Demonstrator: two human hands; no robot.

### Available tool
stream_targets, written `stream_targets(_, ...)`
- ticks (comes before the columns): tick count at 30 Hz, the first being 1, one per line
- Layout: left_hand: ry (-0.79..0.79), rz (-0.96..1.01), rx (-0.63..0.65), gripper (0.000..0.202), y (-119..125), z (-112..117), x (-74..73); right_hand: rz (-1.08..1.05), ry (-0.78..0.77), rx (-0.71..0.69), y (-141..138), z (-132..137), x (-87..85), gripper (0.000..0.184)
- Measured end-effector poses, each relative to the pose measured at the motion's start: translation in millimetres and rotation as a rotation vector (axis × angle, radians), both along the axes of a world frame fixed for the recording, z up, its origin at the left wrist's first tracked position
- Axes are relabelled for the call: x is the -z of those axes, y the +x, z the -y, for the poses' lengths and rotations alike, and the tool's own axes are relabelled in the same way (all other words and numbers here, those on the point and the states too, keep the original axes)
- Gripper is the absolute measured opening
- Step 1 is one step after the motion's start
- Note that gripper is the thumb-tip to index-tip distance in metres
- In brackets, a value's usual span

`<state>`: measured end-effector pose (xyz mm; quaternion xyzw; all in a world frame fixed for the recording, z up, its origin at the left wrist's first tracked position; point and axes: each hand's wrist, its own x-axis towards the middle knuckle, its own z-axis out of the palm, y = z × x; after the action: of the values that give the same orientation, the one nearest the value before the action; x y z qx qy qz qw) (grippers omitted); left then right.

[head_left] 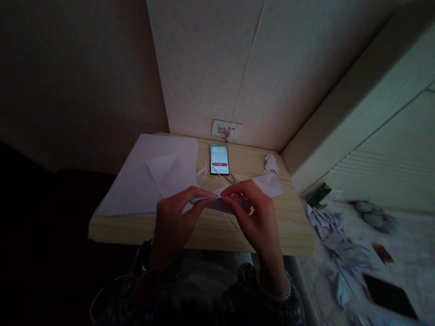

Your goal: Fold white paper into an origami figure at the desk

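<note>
Above the wooden table [133, 227], both my hands pinch one folded sheet of paper [225, 205], seen nearly edge-on. My left hand [176, 214] grips its left part between thumb and fingers. On the other side, my right hand [255, 212] is closed on the paper near its middle, thumb below and fingers above. Behind my right hand lies another folded white paper [272, 183]. Partly hidden under the hands are thin paper strips [226, 221] and something with a red part [251, 210], perhaps scissors.
A stack of white paper [130, 188] covers the table's left side. A lit phone [219, 159] lies near the wall socket [226, 130]. A small folded paper figure [271, 164] rests at the back right. Right of the table, a bed holds many folded papers [348, 248] and a dark tablet-like object [389, 295].
</note>
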<state>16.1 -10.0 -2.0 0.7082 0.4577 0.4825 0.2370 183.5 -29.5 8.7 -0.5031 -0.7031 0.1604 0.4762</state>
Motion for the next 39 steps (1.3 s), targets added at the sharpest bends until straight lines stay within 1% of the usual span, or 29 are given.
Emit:
stream_targets(4, -0.005, 0.007, 0.013, 0.015, 1.2, 0.0, -1.1, -0.004, -0.002, -0.006, -0.4, -0.3, 1.3, 0.012)
stream_targets(8, -0.033, 0.056, 0.022, 0.013, 2.6, -0.4, -3.7, 0.001, 0.028, 0.02, -0.7, 0.9, 3.2, 0.014)
stream_targets(12, -0.084, 0.123, 0.019, 0.011, 2.5, 0.3, -7.6, -0.006, 0.077, 0.044, -0.3, 3.3, 3.6, 0.015)
stream_targets(15, -0.116, 0.151, 0.028, 0.013, 1.3, 1.4, -9.3, -0.012, 0.087, 0.053, 0.2, 4.4, 4.0, 0.016)
stream_targets(28, -0.107, 0.169, -0.023, 0.016, -0.7, 3.3, -7.9, -0.017, 0.072, 0.003, 0.2, 4.4, 2.1, 0.017)
stream_targets(31, -0.097, 0.163, 0.011, 0.016, -0.4, 0.9, -7.6, -0.004, 0.087, -0.001, 0.2, 4.9, 1.4, 0.017)
stream_targets(35, -0.071, 0.14, 0.063, 0.006, 1.9, -0.8, -5.5, 0.028, 0.087, -0.018, -0.4, 5.6, 1.0, 0.015)
stream_targets(39, -0.045, 0.134, 0.072, 0.008, 3.3, 0.4, -5.2, 0.064, 0.095, -0.035, -2.5, 5.7, -0.7, 0.015)
